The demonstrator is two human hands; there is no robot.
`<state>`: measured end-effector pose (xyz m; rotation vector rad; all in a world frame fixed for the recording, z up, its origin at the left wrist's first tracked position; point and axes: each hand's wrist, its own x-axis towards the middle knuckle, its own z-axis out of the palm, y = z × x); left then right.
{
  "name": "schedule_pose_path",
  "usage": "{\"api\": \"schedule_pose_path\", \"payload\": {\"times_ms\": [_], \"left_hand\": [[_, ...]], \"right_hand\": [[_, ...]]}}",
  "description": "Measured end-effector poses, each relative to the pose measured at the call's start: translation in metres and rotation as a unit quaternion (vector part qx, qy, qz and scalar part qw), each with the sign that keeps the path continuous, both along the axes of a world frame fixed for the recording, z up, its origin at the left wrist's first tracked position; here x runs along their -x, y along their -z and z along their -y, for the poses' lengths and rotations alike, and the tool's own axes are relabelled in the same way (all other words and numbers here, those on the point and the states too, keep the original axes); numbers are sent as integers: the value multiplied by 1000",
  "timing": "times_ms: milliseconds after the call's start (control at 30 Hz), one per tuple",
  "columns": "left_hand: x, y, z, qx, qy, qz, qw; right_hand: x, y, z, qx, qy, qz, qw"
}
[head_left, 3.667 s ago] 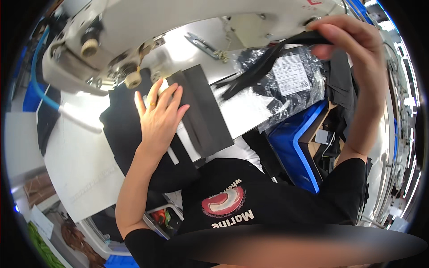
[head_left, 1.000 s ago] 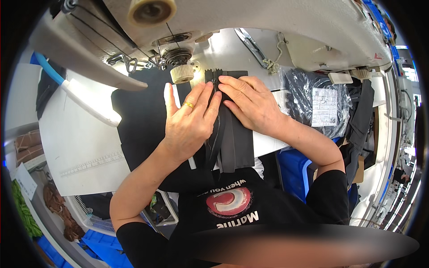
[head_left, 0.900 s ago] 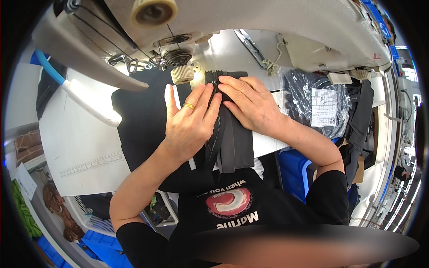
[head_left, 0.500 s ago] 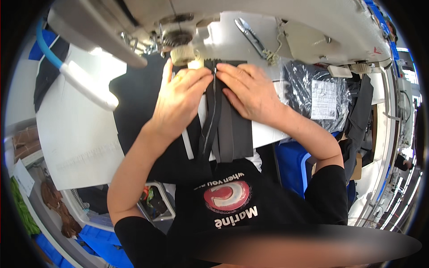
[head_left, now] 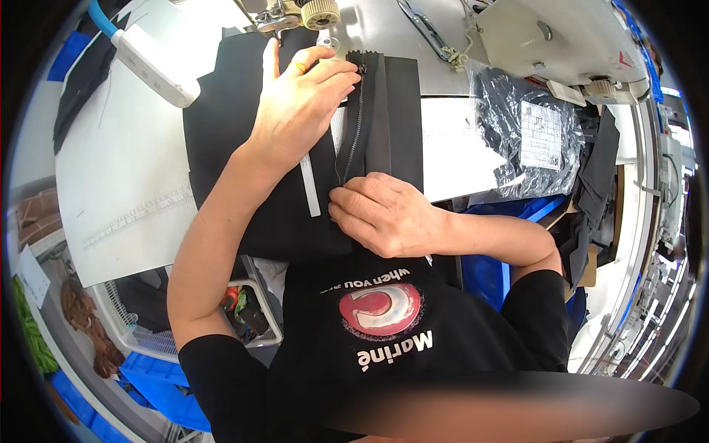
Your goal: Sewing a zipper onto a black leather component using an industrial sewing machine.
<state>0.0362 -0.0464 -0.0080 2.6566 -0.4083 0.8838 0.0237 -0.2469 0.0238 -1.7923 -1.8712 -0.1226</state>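
Observation:
A black zipper with dark metal teeth runs lengthwise over black fabric on the sewing table. My left hand, a yellow ring on one finger, lies on the fabric with its thumb apart; its fingertips touch the zipper's far end beside the pull. Nearer my body, my right hand is closed on the zipper's lower part, its fingertips partly hidden under the curled fingers. A pale strip lies on the fabric left of the zipper. Just beyond my left hand are the sewing machine's metal parts.
Thread snips rest on the machine bed at the back. A clear plastic bag with dark contents and a label sits to the right. A white lamp head juts in from the left. Below stand a white basket and a blue bin.
My right hand has moved from the zipper's far end down to its near part. My left hand stays near the far end, its thumb apart. The view has shifted.

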Motion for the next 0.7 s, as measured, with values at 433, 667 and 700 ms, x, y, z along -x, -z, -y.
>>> {"api": "schedule_pose_path", "payload": {"times_ms": [433,667,700], "left_hand": [[3,0,-1,-39,-16,-42,998],[9,-11,-6,-24,15,-84,996],[11,-14,-7,-25,21,-113,993]], "right_hand": [[-4,19,40,-72,35,-7,997],[-1,21,45,-71,38,-6,997],[-4,15,42,-70,31,-9,997]]}}
